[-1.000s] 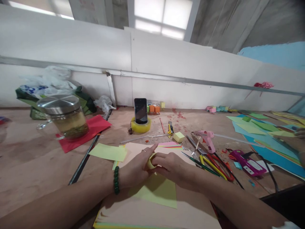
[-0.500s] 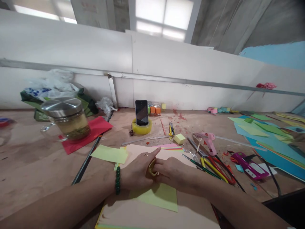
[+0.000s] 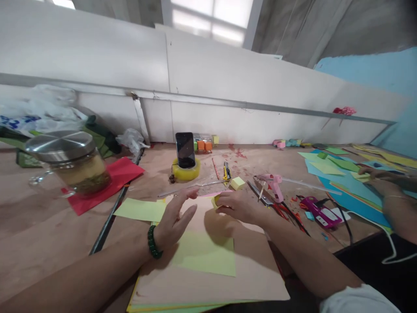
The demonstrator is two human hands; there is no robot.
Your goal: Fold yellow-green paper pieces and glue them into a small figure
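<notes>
My right hand (image 3: pixel 239 206) pinches a small folded piece of yellow paper (image 3: pixel 215 201), partly hidden behind the fingers. My left hand (image 3: pixel 174 219), with a green bead bracelet at the wrist, is raised to the left of it, fingers apart and holding nothing. Under both hands lies a stack of pale peach paper sheets (image 3: pixel 250 280). On the stack rests a light green sheet (image 3: pixel 208 256). Another light green strip (image 3: pixel 140 209) lies at the stack's upper left corner. A small yellow paper cube (image 3: pixel 237 183) stands just beyond my right hand.
A lidded glass mug (image 3: pixel 81 171) stands on red paper (image 3: pixel 127 171) at left. A phone (image 3: pixel 185 150) leans on a tape roll (image 3: pixel 186 173). Scissors (image 3: pixel 260 194), a pink glue gun (image 3: pixel 273 184) and a purple device (image 3: pixel 321 211) lie right. Another person's hand (image 3: pixel 379 180) touches coloured papers.
My hands have moved apart; the left has let go of the yellow paper, and the right carries it slightly up. Another person's hand has come into view at right. The whole view has shifted.
</notes>
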